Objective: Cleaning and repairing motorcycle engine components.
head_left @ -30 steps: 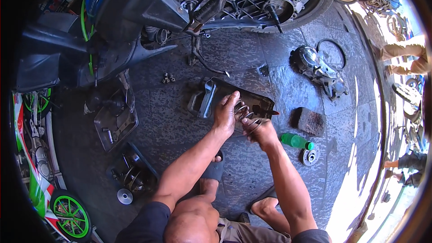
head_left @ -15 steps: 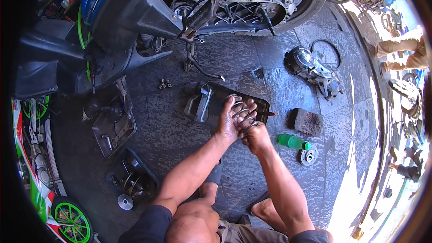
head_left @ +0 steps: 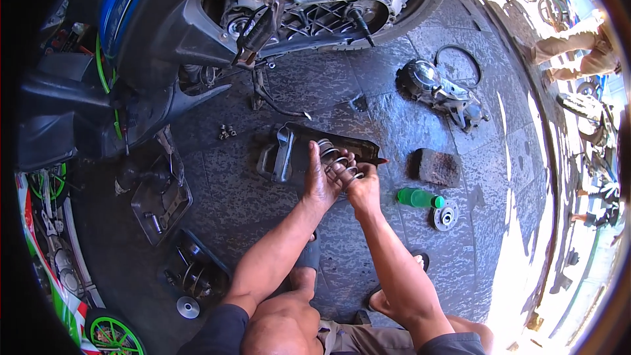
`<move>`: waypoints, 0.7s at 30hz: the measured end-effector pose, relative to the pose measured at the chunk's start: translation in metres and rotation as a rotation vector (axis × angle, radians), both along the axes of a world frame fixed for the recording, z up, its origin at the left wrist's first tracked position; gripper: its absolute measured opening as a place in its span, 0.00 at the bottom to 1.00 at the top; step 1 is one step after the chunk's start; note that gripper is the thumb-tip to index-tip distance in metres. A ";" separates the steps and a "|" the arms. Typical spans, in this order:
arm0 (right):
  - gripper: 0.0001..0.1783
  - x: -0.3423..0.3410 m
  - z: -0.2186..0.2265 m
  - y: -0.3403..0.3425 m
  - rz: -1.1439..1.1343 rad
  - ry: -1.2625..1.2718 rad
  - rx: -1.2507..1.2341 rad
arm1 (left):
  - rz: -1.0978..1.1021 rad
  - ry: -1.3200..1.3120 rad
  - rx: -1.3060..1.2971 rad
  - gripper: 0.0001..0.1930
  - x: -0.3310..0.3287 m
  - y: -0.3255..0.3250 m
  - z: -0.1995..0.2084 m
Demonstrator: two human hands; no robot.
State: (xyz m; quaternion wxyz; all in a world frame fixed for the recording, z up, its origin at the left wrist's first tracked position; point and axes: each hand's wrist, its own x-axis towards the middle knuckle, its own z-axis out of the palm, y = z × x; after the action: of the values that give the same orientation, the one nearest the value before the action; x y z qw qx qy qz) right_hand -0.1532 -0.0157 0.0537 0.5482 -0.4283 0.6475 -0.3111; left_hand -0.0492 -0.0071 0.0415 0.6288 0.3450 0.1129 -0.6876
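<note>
A metal coil spring [head_left: 324, 144] lies across both my hands, above a black tray-like pan [head_left: 358, 139]. My left hand [head_left: 321, 181] is wrapped round its middle coils, with the thumb pointing up along it. The fingers of my right hand [head_left: 363, 190] close on the spring's lower end, right against the left fingertips. Part of the coil is hidden by the fingers. Beneath the left hand, a grey metal piece [head_left: 284, 151] rests at the pan's left end.
The scooter's rear wheel [head_left: 430, 6] and open engine side stand ahead. On the right are an engine cover [head_left: 447, 95], a black ring [head_left: 478, 69], a brown block [head_left: 439, 167], a green bottle [head_left: 417, 197] and a round metal disc [head_left: 445, 215]. A tool tray [head_left: 164, 213] lies left.
My hands still hold the spring, with the right fingers shifted slightly along its lower end. The whole view has moved, so floor things appear further left. My right foot has shifted outward.
</note>
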 end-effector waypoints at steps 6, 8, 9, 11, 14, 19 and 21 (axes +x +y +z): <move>0.38 -0.006 -0.032 0.002 -0.056 -0.002 0.031 | -0.010 -0.106 -0.084 0.39 -0.016 -0.010 -0.015; 0.37 0.005 -0.009 0.003 0.036 0.306 0.010 | 0.001 -0.274 0.016 0.37 0.002 -0.005 -0.027; 0.36 0.006 -0.003 0.004 0.055 0.302 0.013 | 0.085 -0.264 0.072 0.33 0.011 -0.007 -0.022; 0.25 -0.018 -0.011 0.016 0.230 0.198 -0.214 | 0.187 -0.316 0.208 0.34 0.036 -0.010 -0.019; 0.20 -0.080 -0.045 0.050 -0.054 -0.113 0.127 | 0.183 -0.318 0.175 0.34 0.046 -0.015 -0.008; 0.39 -0.170 -0.097 0.061 -0.878 -0.967 0.705 | 0.055 -0.256 0.042 0.32 0.041 -0.017 -0.007; 0.45 -0.176 -0.093 0.034 -0.845 -1.048 0.811 | 0.042 -0.300 0.071 0.32 0.034 -0.015 0.005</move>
State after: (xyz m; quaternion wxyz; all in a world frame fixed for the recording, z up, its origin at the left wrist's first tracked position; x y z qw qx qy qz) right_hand -0.3295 0.0183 -0.0396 0.7309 0.2905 0.4755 -0.3940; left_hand -0.0156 -0.0225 0.0466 0.6404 0.4635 0.0489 -0.6105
